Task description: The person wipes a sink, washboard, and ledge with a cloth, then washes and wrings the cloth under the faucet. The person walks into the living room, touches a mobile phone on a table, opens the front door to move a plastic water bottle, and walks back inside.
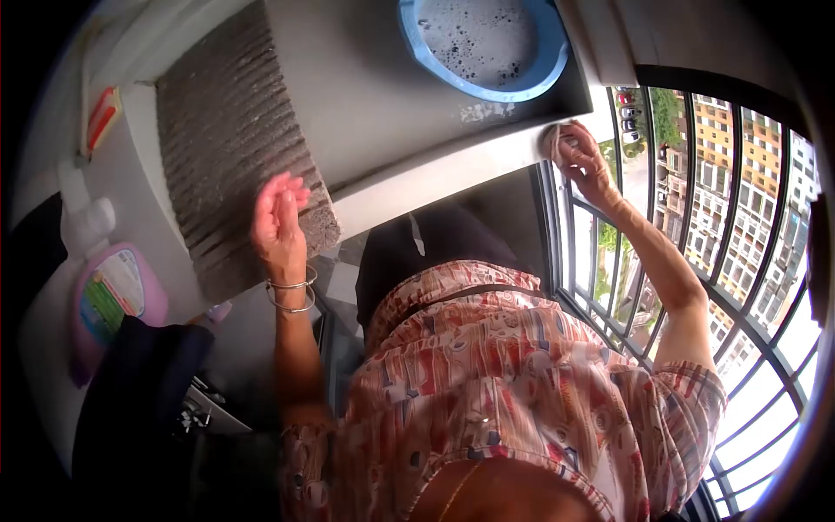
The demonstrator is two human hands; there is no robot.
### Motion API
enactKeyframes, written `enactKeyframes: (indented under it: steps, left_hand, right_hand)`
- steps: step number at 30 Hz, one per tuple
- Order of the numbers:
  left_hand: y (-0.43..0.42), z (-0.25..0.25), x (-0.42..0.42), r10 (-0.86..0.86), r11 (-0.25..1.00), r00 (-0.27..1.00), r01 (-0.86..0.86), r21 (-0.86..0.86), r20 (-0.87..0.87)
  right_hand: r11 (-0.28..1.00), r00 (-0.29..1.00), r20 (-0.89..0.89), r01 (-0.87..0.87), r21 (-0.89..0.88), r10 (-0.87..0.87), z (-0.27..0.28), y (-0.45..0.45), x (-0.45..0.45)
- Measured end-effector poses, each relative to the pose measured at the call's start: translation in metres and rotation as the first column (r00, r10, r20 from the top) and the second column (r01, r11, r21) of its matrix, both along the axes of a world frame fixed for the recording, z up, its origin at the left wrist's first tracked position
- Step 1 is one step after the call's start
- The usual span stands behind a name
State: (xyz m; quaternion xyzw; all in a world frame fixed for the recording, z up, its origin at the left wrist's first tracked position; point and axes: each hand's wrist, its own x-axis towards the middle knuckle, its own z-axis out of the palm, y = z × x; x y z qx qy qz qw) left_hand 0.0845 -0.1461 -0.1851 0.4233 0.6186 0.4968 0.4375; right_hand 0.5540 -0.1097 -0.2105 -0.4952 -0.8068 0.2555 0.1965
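Observation:
My left hand (280, 217), with two bangles at the wrist, is over the front edge of a ridged grey stone washboard (235, 130). Its fingers are apart and slightly bent, with nothing visible in them. My right hand (587, 165) is at the right end of the sink's pale front ledge (435, 180). Its fingers curl round a small, rounded, greyish thing (551, 142), too small to identify. Beyond that hand, a blue basin (557, 56) of sudsy water stands in the grey sink (348, 78).
At the left are a pink bottle (155, 296) with a green label, dark cloth (130, 409) and a red packet (103, 117). A barred window (691, 174) at the right shows buildings outside. My dark-clad legs are below the ledge.

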Motion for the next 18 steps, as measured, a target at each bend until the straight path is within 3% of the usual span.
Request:
enactKeyframes:
  steps: [1,3,7,8,9,10,11,14,16,18]
  left_hand:
    - [-0.003,0.001,-0.002,0.041,0.999,0.999,-0.041,0.003,0.034]
    - [-0.018,0.008,-0.011,0.115,0.993,0.992,-0.115,-0.016,0.045]
    - [-0.033,0.013,-0.016,0.209,0.978,0.975,-0.209,-0.003,0.079]
    - [-0.036,0.015,-0.015,0.229,0.973,0.97,-0.231,0.007,0.076]
    - [-0.039,0.018,-0.015,0.251,0.967,0.965,-0.253,0.016,0.071]
    - [-0.041,0.019,-0.015,0.263,0.964,0.963,-0.264,0.015,0.067]
    - [-0.043,0.02,-0.014,0.279,0.96,0.957,-0.281,0.018,0.076]
    - [-0.05,0.021,-0.012,0.328,0.943,0.941,-0.331,0.031,0.08]
    - [-0.054,0.019,-0.015,0.338,0.937,0.939,-0.342,0.068,0.056]
    - [-0.059,0.016,-0.017,0.375,0.924,0.927,-0.373,0.083,-0.003]
  right_hand:
    - [0.99,0.99,-0.023,-0.141,0.012,0.142,0.009,-0.002,-0.029]
    - [0.922,0.922,0.084,-0.368,-0.122,0.379,0.027,0.004,-0.081]
    - [0.769,0.767,0.045,-0.639,-0.025,0.64,0.004,0.006,-0.134]
    - [0.748,0.744,0.081,-0.663,-0.033,0.663,0.004,0.003,-0.157]
    - [0.711,0.725,0.08,-0.688,0.149,0.684,-0.005,-0.001,-0.184]
    - [0.677,0.686,0.052,-0.725,0.123,0.725,-0.001,-0.002,-0.207]
    - [0.665,0.694,0.008,-0.693,0.28,0.72,-0.018,-0.005,-0.232]
    - [0.59,0.601,-0.025,-0.774,0.231,0.799,-0.001,0.003,-0.271]
    - [0.631,0.603,-0.341,-0.775,-0.035,0.721,0.009,0.013,-0.271]
    - [0.728,0.684,-0.45,-0.678,-0.101,0.574,0.021,0.025,-0.271]
